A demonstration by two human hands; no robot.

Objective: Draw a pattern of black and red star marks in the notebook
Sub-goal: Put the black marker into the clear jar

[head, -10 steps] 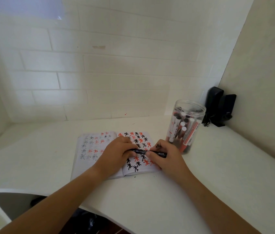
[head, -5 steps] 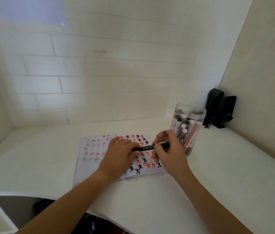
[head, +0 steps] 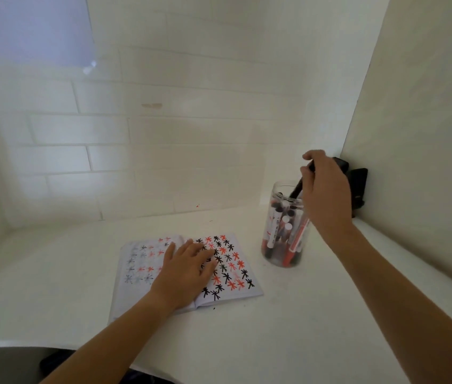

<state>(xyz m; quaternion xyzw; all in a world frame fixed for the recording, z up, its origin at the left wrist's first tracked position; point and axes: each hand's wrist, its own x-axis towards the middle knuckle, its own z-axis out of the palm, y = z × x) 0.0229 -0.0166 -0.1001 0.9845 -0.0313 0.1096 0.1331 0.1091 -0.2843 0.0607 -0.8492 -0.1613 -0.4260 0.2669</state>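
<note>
Right hand [head: 326, 189] pinches black marker [head: 296, 191] over jar [head: 283, 225], 2 o'clock of notebook [head: 236, 261]. Left hand [head: 188, 266] flat, fingers straight, pressing notebook. Risk: marker catches rim, tips jar.

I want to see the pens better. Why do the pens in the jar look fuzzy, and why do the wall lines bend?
Head view: the jar and the right hand holding the black marker are motion-blurred; the wide-angle lens curves the wall's tile lines; soft, even lighting leaves only faint shadows.
</note>
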